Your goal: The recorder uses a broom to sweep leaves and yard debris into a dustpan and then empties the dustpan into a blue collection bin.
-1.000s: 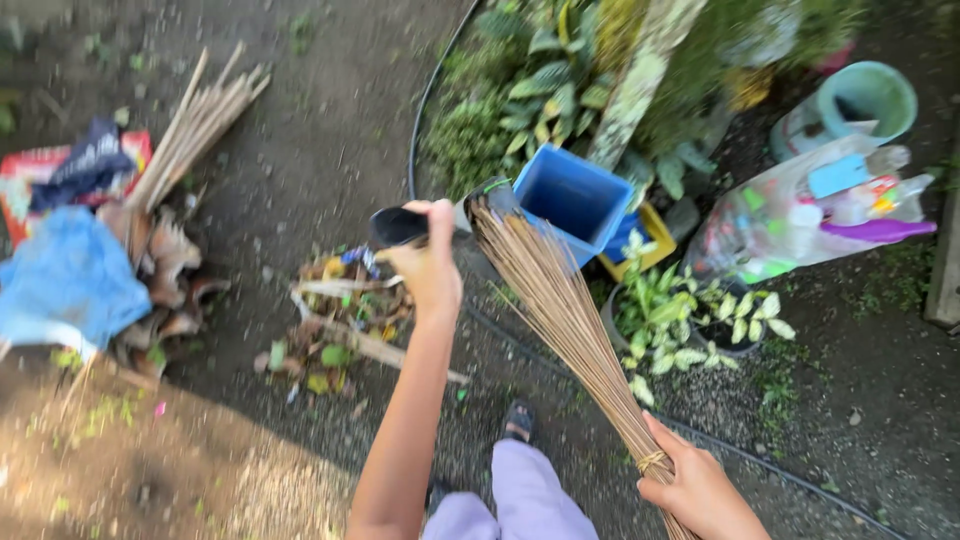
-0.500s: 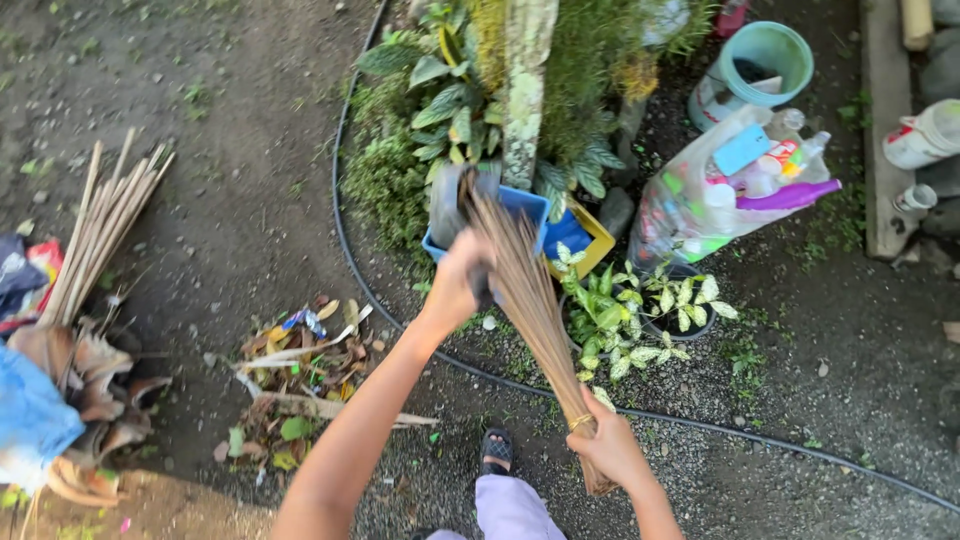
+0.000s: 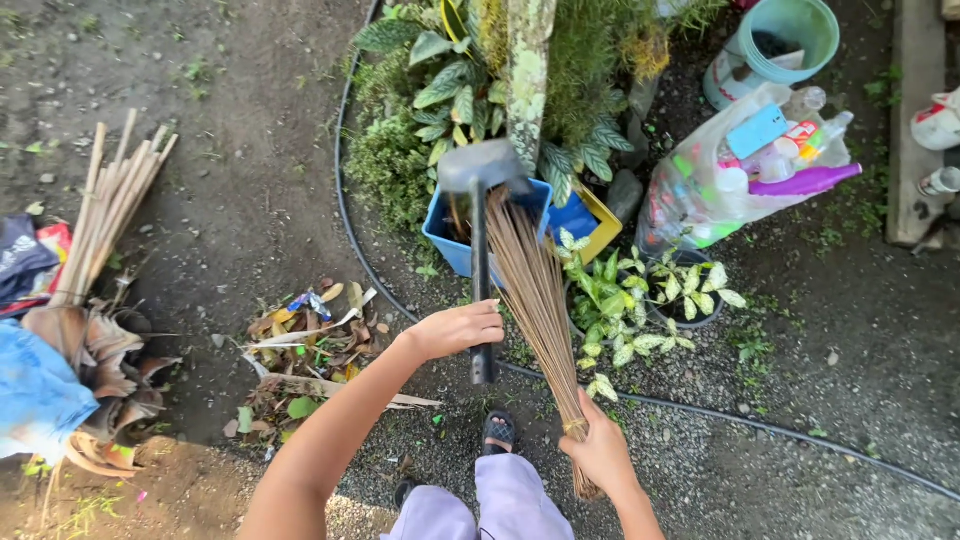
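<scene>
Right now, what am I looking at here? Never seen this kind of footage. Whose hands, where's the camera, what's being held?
There is no machine here: a person wears one camera on the head, looking down at their own arms and the ground. The left hand has its grip on the dark handle of a dustpan, tilted over a blue bin. The right hand holds a stick broom near its bound end, bristles reaching into the dustpan. On the dirt lie a pile of leaves and litter, a bundle of sticks, and a clear bag of bottles beside the plants. A black edging strip curves around the bed.
</scene>
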